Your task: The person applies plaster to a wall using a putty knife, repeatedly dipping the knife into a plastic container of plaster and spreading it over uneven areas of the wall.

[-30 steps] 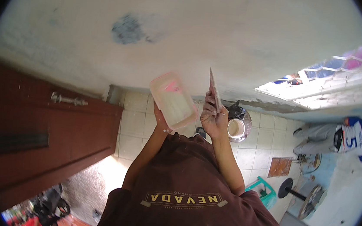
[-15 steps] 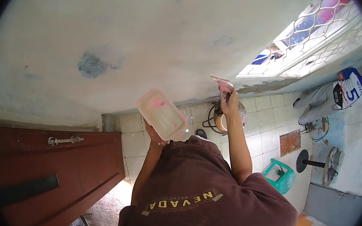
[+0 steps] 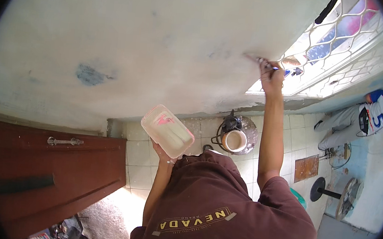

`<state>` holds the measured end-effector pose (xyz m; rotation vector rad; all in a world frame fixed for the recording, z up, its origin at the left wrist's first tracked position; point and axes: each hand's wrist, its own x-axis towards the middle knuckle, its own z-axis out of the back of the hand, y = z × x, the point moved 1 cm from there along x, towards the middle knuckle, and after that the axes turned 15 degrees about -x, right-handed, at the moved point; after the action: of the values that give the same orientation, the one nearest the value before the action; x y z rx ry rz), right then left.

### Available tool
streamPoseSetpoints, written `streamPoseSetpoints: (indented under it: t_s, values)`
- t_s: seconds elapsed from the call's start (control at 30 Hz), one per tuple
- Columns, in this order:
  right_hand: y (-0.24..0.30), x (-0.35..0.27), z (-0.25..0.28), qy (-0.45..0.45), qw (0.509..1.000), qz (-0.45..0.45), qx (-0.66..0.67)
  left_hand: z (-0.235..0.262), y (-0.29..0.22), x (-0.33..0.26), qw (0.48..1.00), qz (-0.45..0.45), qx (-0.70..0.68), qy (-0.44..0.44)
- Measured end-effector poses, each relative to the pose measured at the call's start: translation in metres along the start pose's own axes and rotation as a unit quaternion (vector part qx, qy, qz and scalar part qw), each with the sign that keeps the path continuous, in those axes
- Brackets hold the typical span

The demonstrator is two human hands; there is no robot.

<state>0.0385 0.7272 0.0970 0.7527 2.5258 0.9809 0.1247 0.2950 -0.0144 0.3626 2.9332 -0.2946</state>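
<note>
My left hand (image 3: 163,152) is closed on a shallow, rectangular plastic tub (image 3: 178,139), which it holds tilted from below. Pale paste and a pink smear show inside the tub. Up at the wall (image 3: 163,34), beside the window, my right hand (image 3: 271,76) grips a putty knife (image 3: 252,56). Its thin blade is blurred and lies at or very near the wall surface; I cannot tell whether it touches. A grey-blue patch (image 3: 90,75) marks the wall farther left, and fainter grey spots lie near the blade.
A white grille (image 3: 341,46) covers the window at right. Below stand a round stool (image 3: 252,125) with a paint-marked top and a white bucket (image 3: 234,140). A red-brown door (image 3: 58,166) is at left. Another person (image 3: 376,114) works at far right, near a cable spool (image 3: 346,199).
My right hand has risen from over the bucket to the wall by the window, carrying the putty knife. The tub in my left hand has shifted slightly. The co-worker leans lower.
</note>
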Motion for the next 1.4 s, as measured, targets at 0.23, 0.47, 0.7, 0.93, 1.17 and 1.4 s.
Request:
streamPoseSetpoints:
  t_s: [0.23, 0.47, 0.7, 0.93, 1.17, 1.4]
  values:
    - [0.022, -0.099, -0.024, -0.044, 0.996, 0.055, -0.051, 0.008, 0.058, -0.028, 0.999, -0.014, -0.017, -0.027]
    - [-0.055, -0.013, 0.039, 0.02, 0.99, -0.091, -0.11, 0.006, 0.091, -0.044, 0.999, -0.008, -0.029, -0.045]
    - [0.057, -0.072, -0.041, 0.095, 0.995, 0.01, -0.018, 0.002, 0.121, -0.052, 0.999, -0.006, -0.009, -0.048]
    - [-0.095, -0.056, 0.103, 0.071, 0.967, -0.181, -0.163, 0.009, 0.121, -0.058, 0.998, 0.005, -0.003, -0.068]
    - [0.024, -0.016, -0.014, 0.052, 0.993, -0.099, -0.024, 0.019, 0.11, -0.058, 0.998, -0.007, 0.02, -0.051]
    - [0.026, -0.1, -0.023, 0.146, 0.989, -0.017, -0.007, -0.014, 0.115, -0.048, 0.998, -0.019, -0.021, -0.059]
